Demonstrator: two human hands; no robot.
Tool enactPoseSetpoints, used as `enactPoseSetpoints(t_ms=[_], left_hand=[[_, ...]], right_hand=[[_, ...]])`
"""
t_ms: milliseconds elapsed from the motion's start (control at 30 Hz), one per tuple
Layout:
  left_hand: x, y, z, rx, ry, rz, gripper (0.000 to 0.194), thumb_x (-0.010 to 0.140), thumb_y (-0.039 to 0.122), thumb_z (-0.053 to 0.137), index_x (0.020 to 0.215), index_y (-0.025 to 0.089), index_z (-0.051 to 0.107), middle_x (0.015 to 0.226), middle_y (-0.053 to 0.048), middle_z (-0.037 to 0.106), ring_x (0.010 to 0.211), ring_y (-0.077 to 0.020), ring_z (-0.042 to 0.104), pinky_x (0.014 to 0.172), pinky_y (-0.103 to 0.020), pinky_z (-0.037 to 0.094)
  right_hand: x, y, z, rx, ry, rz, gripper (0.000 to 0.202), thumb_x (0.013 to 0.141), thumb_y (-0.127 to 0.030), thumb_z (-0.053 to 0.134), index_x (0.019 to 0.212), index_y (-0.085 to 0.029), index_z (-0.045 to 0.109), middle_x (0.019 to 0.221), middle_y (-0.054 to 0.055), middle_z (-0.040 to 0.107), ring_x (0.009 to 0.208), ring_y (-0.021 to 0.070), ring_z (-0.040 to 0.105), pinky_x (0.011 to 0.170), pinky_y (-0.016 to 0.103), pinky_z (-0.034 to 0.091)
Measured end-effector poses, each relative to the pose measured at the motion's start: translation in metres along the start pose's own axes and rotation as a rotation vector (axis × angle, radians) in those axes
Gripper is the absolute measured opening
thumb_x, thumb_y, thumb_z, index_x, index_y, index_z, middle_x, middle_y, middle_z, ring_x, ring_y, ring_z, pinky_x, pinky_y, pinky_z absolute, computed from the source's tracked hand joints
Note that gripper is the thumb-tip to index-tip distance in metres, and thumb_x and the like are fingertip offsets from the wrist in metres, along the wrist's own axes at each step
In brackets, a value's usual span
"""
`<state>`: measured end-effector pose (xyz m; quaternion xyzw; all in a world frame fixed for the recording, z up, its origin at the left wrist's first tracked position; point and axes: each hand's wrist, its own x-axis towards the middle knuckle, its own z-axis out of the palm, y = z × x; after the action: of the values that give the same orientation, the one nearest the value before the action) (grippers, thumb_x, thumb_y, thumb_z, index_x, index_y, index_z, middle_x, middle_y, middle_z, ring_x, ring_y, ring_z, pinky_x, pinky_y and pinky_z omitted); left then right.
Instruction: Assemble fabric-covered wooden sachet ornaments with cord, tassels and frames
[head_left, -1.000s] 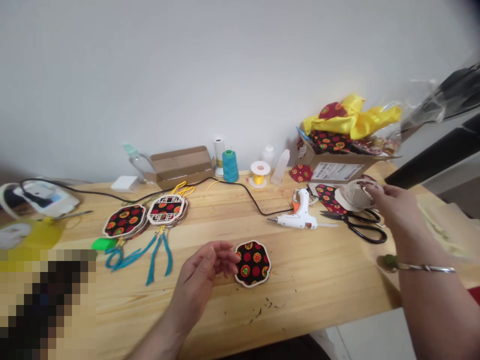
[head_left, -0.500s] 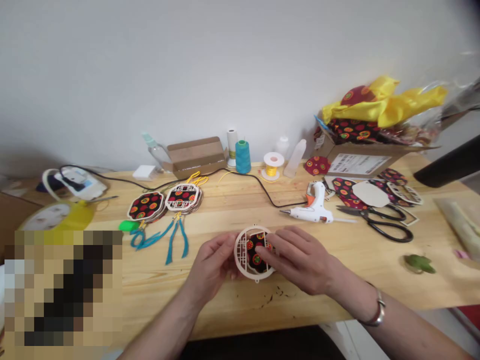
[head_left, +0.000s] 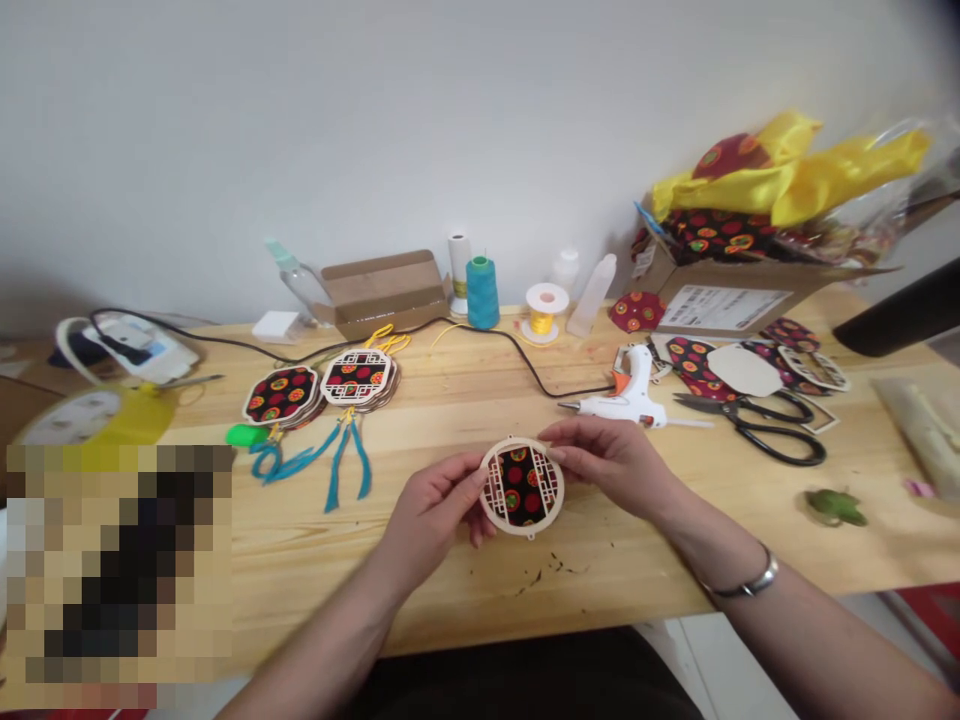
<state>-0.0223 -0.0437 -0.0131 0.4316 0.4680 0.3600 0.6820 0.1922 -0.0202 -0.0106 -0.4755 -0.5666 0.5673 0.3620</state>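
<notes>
Between my two hands, over the front of the table, is a round wooden lattice ornament (head_left: 523, 486) with dark floral fabric showing through its middle. My left hand (head_left: 442, 505) pinches its left rim, thumb on the front face. At the upper right rim, my right hand (head_left: 607, 462) grips it with thumb and fingers. A white glue gun (head_left: 626, 400) lies just beyond my right hand. Left of the ornament rest two stacks of finished-looking pieces, one with a lattice front (head_left: 358, 377) and one with a fabric front (head_left: 281, 396), with teal tassels (head_left: 349, 460).
Black-handled scissors (head_left: 772, 425) lie at the right, beside fabric and wood cut-outs (head_left: 742, 372). A cardboard box (head_left: 727, 300) overflows with cloth. Along the wall stand a teal thread cone (head_left: 482, 293), a yellow thread spool (head_left: 544, 312) and bottles. A black cord (head_left: 517, 350) crosses the table.
My right fingers have moved off the ornament's face to its upper right rim. The fabric, askew before, now sits centred behind the lattice. The view has shifted slightly.
</notes>
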Motion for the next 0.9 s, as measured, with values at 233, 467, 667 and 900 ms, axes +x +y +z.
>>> enactPoseSetpoints(t_ms=[233, 467, 667, 900], left_hand=[[0.002, 0.006, 0.006, 0.047, 0.043, 0.021, 0.03, 0.074, 0.029, 0.067, 0.101, 0.016, 0.071, 0.066, -0.004, 0.068, 0.049, -0.012, 0.057, 0.046, -0.023, 0.049], [0.004, -0.007, 0.005, 0.372, 0.213, 0.146, 0.024, 0.076, 0.029, 0.065, 0.097, 0.021, 0.072, 0.072, -0.003, 0.07, 0.053, -0.0134, 0.059, 0.049, -0.024, 0.05], [0.003, -0.018, -0.001, 0.647, 0.254, 0.289, 0.023, 0.078, 0.031, 0.063, 0.099, 0.027, 0.072, 0.081, -0.004, 0.071, 0.068, -0.0181, 0.063, 0.061, -0.028, 0.049], [0.001, -0.011, 0.001, 0.668, 0.273, 0.352, 0.019, 0.077, 0.027, 0.064, 0.094, 0.028, 0.074, 0.084, -0.003, 0.074, 0.071, -0.0191, 0.064, 0.068, -0.03, 0.047]], right_hand=[[0.002, 0.001, -0.005, -0.074, -0.02, 0.069, 0.022, 0.078, -0.036, 0.063, 0.088, -0.018, 0.071, 0.078, 0.003, 0.07, 0.067, 0.0135, 0.061, 0.061, 0.027, 0.05], [0.001, 0.005, -0.005, -0.185, -0.06, 0.006, 0.02, 0.081, -0.031, 0.059, 0.093, -0.021, 0.071, 0.087, 0.003, 0.072, 0.078, 0.0172, 0.065, 0.072, 0.033, 0.052], [0.0, 0.006, -0.003, -0.355, 0.001, -0.104, 0.017, 0.082, -0.023, 0.058, 0.092, -0.021, 0.071, 0.086, 0.004, 0.071, 0.075, 0.0159, 0.064, 0.07, 0.03, 0.051], [-0.001, 0.005, 0.001, -0.337, 0.038, -0.097, 0.016, 0.082, -0.026, 0.059, 0.089, -0.02, 0.072, 0.084, 0.004, 0.072, 0.074, 0.0154, 0.064, 0.068, 0.03, 0.051]])
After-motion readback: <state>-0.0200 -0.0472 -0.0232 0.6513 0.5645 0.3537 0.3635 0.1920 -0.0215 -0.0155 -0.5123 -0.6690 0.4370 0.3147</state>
